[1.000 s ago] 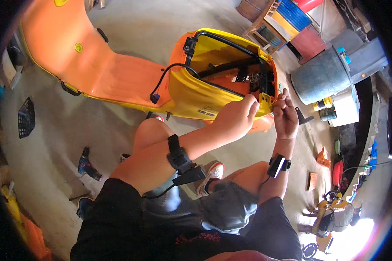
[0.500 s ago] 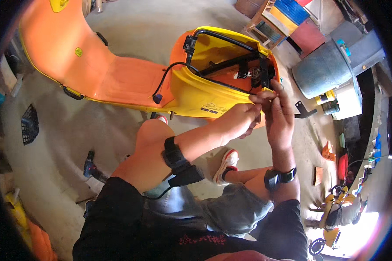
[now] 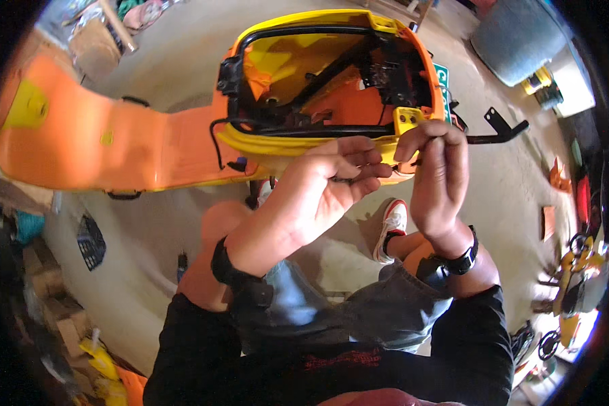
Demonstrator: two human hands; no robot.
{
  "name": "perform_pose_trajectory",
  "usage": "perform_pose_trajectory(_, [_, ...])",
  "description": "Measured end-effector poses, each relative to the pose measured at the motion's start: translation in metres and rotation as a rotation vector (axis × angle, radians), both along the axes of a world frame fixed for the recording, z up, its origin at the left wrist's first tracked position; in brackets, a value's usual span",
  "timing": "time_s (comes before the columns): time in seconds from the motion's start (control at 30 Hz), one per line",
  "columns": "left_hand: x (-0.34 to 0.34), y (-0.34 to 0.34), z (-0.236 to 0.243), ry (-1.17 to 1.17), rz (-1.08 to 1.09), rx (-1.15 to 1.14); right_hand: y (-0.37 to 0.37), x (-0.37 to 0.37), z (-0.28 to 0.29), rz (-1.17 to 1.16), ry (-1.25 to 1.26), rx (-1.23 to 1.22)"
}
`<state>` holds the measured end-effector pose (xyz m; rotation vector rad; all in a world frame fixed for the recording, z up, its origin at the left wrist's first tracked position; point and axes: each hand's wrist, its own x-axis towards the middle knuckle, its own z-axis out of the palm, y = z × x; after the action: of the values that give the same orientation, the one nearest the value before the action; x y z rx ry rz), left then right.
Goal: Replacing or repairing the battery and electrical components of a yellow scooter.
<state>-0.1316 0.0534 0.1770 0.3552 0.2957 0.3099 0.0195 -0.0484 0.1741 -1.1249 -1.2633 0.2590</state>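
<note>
In the head view an orange and yellow scooter body lies across the upper half, its black-framed rear opening facing up. My left hand is below the yellow side panel, palm turned up, fingers loosely bent and apart, with nothing visible in it. My right hand is closed at the yellow bracket with two holes on the near right corner of that opening; what its fingers hold is hidden. A black angled metal bar sticks out to the right of this hand.
A large grey-blue drum and a white box stand at upper right. A black crate lies on the floor at left, boxes behind it. Another yellow scooter is at lower right, beside what may be a person.
The view has swung, so the scooter body appears nearer and flatter. My left hand's fingers have loosened and turned palm up; my right hand stays at the panel's corner.
</note>
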Motion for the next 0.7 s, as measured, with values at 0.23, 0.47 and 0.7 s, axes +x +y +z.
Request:
perform_pose_trajectory(0.23, [0.027,-0.010,-0.007,0.176,-0.165,0.154,-0.007,0.012,0.002,0.027,-0.130,0.121])
perform_pose_trajectory(0.47, [0.043,-0.045,-0.006,0.279,-0.357,0.180,-0.014,0.010,-0.004,0.206,-0.005,0.096])
perform_pose_trajectory(0.7, [0.037,-0.055,0.012,0.376,-0.258,0.107,-0.027,0.017,0.000,0.234,-0.032,0.045])
